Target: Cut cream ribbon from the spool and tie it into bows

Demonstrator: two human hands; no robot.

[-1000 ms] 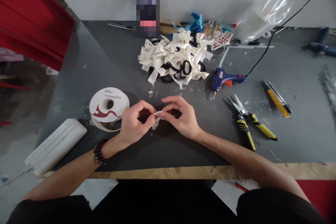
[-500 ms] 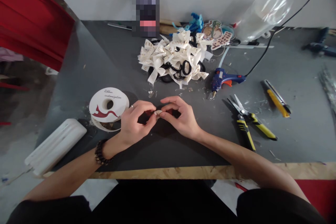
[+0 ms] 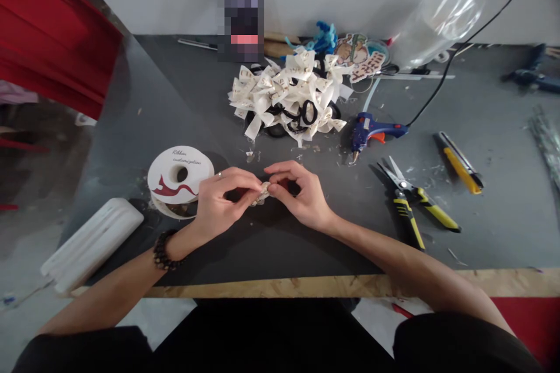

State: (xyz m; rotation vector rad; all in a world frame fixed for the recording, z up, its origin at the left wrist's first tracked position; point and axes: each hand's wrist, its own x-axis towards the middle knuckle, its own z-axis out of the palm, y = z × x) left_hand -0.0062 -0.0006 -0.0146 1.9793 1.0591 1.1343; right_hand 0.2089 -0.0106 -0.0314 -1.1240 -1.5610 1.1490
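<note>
Pinched between my two hands is a small, bunched piece of cream ribbon, mostly hidden by fingers. My left hand grips its left side with thumb and fingertips together. From the right, my right hand pinches it between thumb and forefinger. A ribbon spool with a white printed face lies just left of my left hand, some ribbon showing under its rim. Beyond both hands is a heap of cream ribbon bows with black hair ties among them.
To the right lie a blue glue gun with a black cord, yellow-handled snips and a yellow utility knife. A long white case-like object sits at the left table edge. A clear plastic bag stands at the back.
My left fingers have closed flatter around the ribbon piece, and more of it shows below the fingertips. My right hand has barely moved.
</note>
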